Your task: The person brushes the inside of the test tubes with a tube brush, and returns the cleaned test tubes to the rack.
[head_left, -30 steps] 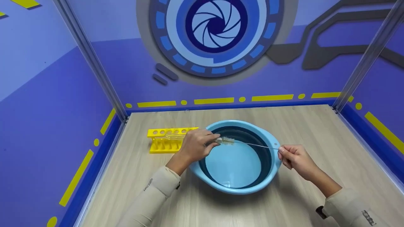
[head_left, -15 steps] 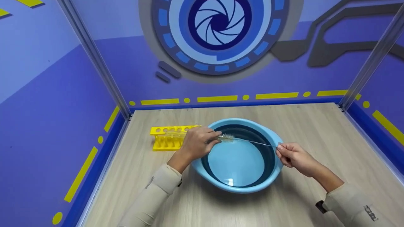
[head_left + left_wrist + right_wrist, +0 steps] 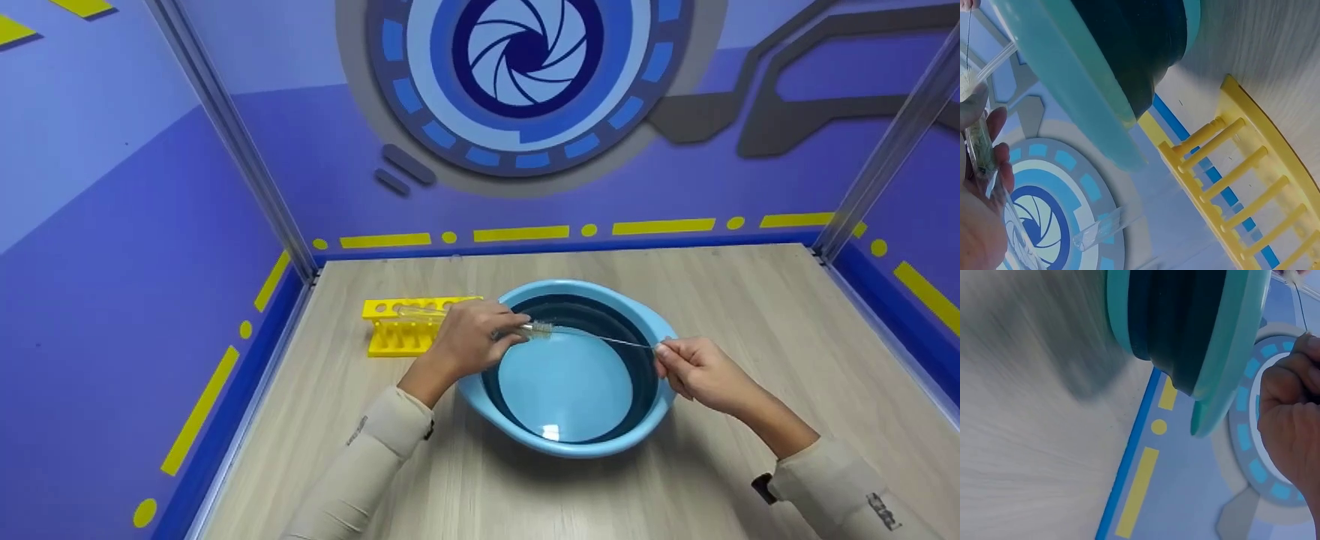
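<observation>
My left hand (image 3: 474,337) grips a clear test tube (image 3: 983,154) over the left rim of the blue basin (image 3: 566,450), its closed end pointing left. The bristles of a test tube brush (image 3: 540,329) are partly inside the tube's mouth and partly outside it. My right hand (image 3: 701,371) pinches the brush's thin wire handle (image 3: 619,342) near its far end, by the basin's right rim. The wire runs nearly straight across the basin between the hands. In the right wrist view, the curled fingers (image 3: 1292,377) show at the right edge.
A yellow test tube rack (image 3: 390,349) stands left of the basin, partly behind my left hand. Another clear tube (image 3: 1098,230) shows near the rack in the left wrist view. Printed blue panels (image 3: 405,210) border the wood-grain table (image 3: 360,450) at the back and sides.
My right hand has moved slightly left towards the tube, and less of the bristles shows outside its mouth. My left hand keeps its grip. The head view has shifted a little.
</observation>
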A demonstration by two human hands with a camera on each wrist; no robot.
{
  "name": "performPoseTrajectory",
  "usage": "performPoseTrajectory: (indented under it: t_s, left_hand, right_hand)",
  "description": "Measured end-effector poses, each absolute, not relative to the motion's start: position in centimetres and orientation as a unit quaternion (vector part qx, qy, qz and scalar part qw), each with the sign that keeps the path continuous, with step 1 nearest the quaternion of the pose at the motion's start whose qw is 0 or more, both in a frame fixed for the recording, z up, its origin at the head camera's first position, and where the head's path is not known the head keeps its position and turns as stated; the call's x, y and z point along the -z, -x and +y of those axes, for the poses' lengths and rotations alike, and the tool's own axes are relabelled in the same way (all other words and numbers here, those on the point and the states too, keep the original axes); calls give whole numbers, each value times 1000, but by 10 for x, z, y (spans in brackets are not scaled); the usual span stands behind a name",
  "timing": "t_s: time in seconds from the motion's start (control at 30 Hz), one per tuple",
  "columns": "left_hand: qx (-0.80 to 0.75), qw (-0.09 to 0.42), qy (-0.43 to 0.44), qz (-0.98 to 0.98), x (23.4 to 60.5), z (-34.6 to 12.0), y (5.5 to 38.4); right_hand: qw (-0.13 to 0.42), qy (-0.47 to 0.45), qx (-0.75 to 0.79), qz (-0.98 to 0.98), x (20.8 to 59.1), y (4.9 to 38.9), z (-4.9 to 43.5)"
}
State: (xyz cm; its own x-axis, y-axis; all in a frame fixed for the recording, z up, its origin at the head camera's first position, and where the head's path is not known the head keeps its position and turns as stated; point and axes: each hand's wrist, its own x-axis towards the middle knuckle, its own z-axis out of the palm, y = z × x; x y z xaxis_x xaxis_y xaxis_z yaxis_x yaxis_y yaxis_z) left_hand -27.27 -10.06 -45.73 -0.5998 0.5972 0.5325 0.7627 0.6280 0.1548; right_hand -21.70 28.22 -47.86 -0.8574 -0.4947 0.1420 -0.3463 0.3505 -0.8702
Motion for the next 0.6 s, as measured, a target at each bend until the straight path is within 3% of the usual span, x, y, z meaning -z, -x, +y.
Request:
performPoseTrajectory:
  t_s: [0.37, 0.6]
  left_hand:
    - [212, 165, 405, -874, 456, -97, 269]
    - [185, 162, 434, -867, 455, -73, 263]
  right_hand:
    - [-117, 311, 369, 868, 485, 210, 256]
    - [-182, 365, 321, 854, 490, 213, 225]
